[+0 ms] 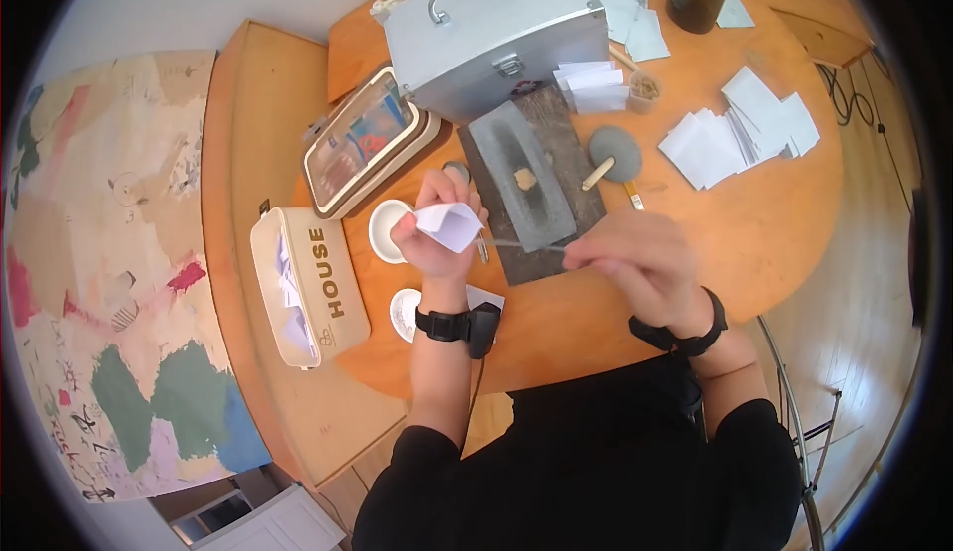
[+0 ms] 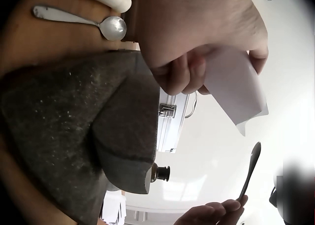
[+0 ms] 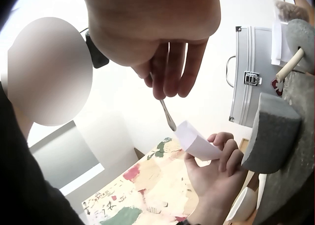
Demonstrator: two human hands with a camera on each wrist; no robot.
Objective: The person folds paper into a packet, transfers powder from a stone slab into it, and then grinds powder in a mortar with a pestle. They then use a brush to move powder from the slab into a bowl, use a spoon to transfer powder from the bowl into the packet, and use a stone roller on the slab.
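Note:
The left hand (image 1: 437, 238) grips a folded white paper packet (image 1: 450, 225), its open end towards the right hand. Between the fingers of the right hand (image 1: 640, 261) is a thin metal spoon (image 1: 526, 245). In the right wrist view the spoon's tip (image 3: 171, 123) is close beside the mouth of the packet (image 3: 193, 142); whether they touch I cannot tell. Behind the hands a long grey stone trough (image 1: 546, 215) with a tan lump (image 1: 524, 179) inside rests on a dark board (image 1: 526, 271).
A silver case (image 1: 486, 40) stands at the back. White papers (image 1: 707, 152) and a round grey stone with a handle (image 1: 615, 152) lie to the right. At left are a cream HOUSE box (image 1: 333, 308), a white bowl (image 1: 385, 233) and a lidded container (image 1: 362, 144).

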